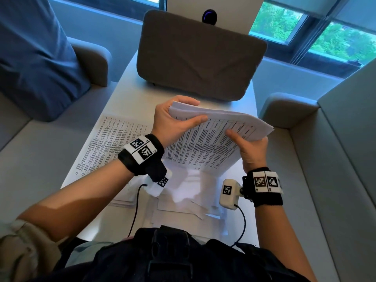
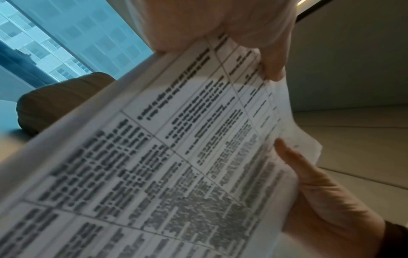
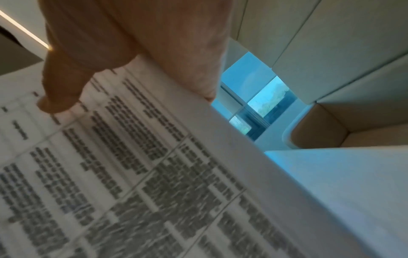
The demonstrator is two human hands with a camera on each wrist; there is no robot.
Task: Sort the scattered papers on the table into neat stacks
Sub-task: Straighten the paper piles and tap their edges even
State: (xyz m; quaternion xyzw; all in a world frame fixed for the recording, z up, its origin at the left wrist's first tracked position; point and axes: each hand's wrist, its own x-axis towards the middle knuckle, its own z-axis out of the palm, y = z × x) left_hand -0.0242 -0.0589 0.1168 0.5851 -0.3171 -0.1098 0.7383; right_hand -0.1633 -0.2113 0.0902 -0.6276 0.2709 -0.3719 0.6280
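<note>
Two hands clamped on one thick sheaf of printed papers [image 1: 215,137], raised off the white table [image 1: 126,92] and tilted, far edge highest. Left hand [image 1: 173,121] at the sheaf's 10 o'clock corner, thumb laid flat across the top sheet, fingers curled over the far edge and under the pile. Right hand [image 1: 251,148] at the 3 o'clock side, thumb pressed on the printed face, remaining fingers hidden beneath — pinching the bundle from below. Top sheet covered in a ruled table of dense text, too blurred to read. In the left wrist view, same sheaf [image 2: 167,157] filling most of the picture, left hand [image 2: 232,29] at 12 o'clock gripping its edge, right hand [image 2: 326,206] at 4 o'clock with thumb on the paper. In the right wrist view, right hand [image 3: 123,48] at 12 o'clock, thumb tip down on the sheet [image 3: 123,174]. On the table at 9 o'clock of the sheaf, another printed page [image 1: 107,143] lying flat. Nearer the body, at 6 o'clock, loose white sheets [image 1: 183,202] overlapping at odd angles — not squared. At 12 o'clock, beyond the sheaf, a grey cushion [image 1: 199,55] resting on the table's far end. Marker bands with small cameras on both wrists, cables trailing toward the body.
</note>
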